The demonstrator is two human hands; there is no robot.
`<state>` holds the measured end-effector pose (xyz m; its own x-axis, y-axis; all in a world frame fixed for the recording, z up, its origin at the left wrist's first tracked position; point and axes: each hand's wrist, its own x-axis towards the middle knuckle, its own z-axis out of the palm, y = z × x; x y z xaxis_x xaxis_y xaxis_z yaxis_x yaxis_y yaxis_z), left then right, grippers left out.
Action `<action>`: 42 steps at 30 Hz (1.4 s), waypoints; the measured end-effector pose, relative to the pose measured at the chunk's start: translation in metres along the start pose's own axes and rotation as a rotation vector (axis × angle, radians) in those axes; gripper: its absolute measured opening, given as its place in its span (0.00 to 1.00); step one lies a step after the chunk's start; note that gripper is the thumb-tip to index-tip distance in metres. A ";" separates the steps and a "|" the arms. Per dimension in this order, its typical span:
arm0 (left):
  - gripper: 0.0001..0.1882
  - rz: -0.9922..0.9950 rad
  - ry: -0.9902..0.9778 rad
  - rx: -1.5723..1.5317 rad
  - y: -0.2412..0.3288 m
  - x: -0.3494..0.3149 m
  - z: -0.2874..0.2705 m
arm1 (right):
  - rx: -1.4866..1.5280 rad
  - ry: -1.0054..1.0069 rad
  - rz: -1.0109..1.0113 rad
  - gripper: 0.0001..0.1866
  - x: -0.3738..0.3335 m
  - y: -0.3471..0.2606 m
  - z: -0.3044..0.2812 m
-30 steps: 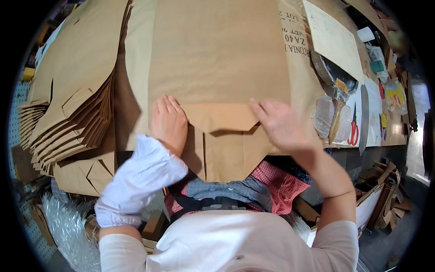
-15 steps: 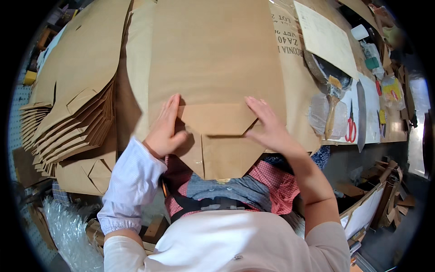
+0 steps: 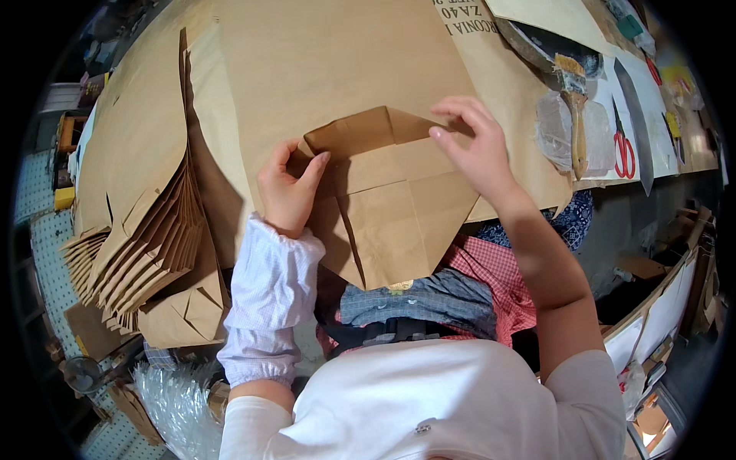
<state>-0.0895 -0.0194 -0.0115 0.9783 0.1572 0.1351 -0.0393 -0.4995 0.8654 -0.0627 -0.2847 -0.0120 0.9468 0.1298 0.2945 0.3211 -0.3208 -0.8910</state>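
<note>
A large brown paper bag [image 3: 345, 69] lies in front of me, its near end folded into a tapered bottom with creased panels. A flap [image 3: 360, 130] along that bottom stands partly raised, opening a shallow pocket. My left hand [image 3: 290, 188] is closed around the left corner of the fold, thumb on the near side; part of its fingers is hidden by paper. At the right corner, my right hand [image 3: 483, 149] has its fingers bent and its thumb apart from them, close to the flap's edge.
Left of the bag, a stack of folded brown paper bags [image 3: 161, 238] fans out at its near end. On the right lie a wide brush [image 3: 575, 115], red-handled scissors [image 3: 624, 149], a long blade [image 3: 635, 115] and a dark round pan [image 3: 529, 46]. Clear plastic [image 3: 180, 410] hangs below left.
Both hands have left their flat pose on the bag, and the fingers are now bent. The folded flap has lifted open. The view has shifted, moving the surroundings within it.
</note>
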 end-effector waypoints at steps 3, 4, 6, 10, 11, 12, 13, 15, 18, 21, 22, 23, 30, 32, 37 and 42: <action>0.14 0.019 -0.114 -0.107 0.003 -0.002 -0.009 | -0.114 -0.136 -0.236 0.08 -0.009 -0.026 0.014; 0.13 0.043 -0.148 -0.135 0.006 -0.002 -0.012 | -0.138 -0.220 -0.328 0.08 -0.009 -0.034 0.025; 0.15 0.049 -0.279 -0.193 0.008 -0.001 -0.028 | -0.127 -0.199 -0.329 0.07 -0.004 -0.044 0.069; 0.20 0.093 -0.367 -0.146 -0.002 0.016 -0.031 | -0.084 -0.225 -0.127 0.08 0.006 -0.052 0.107; 0.19 0.043 -0.358 -0.154 0.000 0.021 -0.032 | -0.074 -0.224 -0.121 0.09 0.001 -0.058 0.110; 0.17 -0.111 -0.361 -0.096 0.004 0.037 -0.028 | -0.065 -0.225 -0.115 0.09 -0.003 -0.064 0.112; 0.15 -0.142 -0.291 -0.034 -0.010 0.051 -0.018 | -0.077 -0.230 -0.130 0.08 -0.009 -0.068 0.117; 0.15 -0.103 -0.402 0.061 -0.021 0.074 0.003 | -0.120 -0.235 -0.145 0.07 -0.020 -0.069 0.122; 0.16 -0.177 -0.536 0.064 -0.019 0.084 0.018 | -0.419 -0.299 -0.317 0.06 -0.011 -0.070 0.104; 0.17 -0.201 -0.585 -0.238 -0.011 0.076 0.003 | -0.653 -0.070 -0.533 0.05 0.026 -0.094 0.079; 0.16 -0.195 -0.583 -0.103 -0.007 0.079 0.005 | -0.674 -0.160 -0.596 0.05 0.041 -0.082 0.068; 0.15 -0.186 -0.574 0.041 -0.005 0.085 0.006 | -0.687 -0.246 -0.664 0.06 0.061 -0.068 0.055; 0.09 0.043 -0.359 0.331 0.007 0.075 0.015 | -0.905 -0.910 -0.751 0.11 -0.007 -0.055 0.039; 0.08 0.132 -0.299 0.489 0.013 0.067 0.008 | -0.990 -0.834 -0.649 0.18 -0.019 -0.060 0.040; 0.10 0.706 -0.873 1.121 0.086 0.008 0.017 | -1.360 -1.178 -0.297 0.22 0.006 -0.085 0.018; 0.12 0.189 -1.196 0.931 0.083 -0.035 0.022 | -1.328 -1.301 -0.021 0.23 0.036 -0.096 0.048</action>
<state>-0.1228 -0.0847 0.0448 0.5771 -0.4991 -0.6465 -0.4873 -0.8456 0.2179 -0.0602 -0.2046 0.0674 0.5396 0.4851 -0.6881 0.7428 -0.6590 0.1180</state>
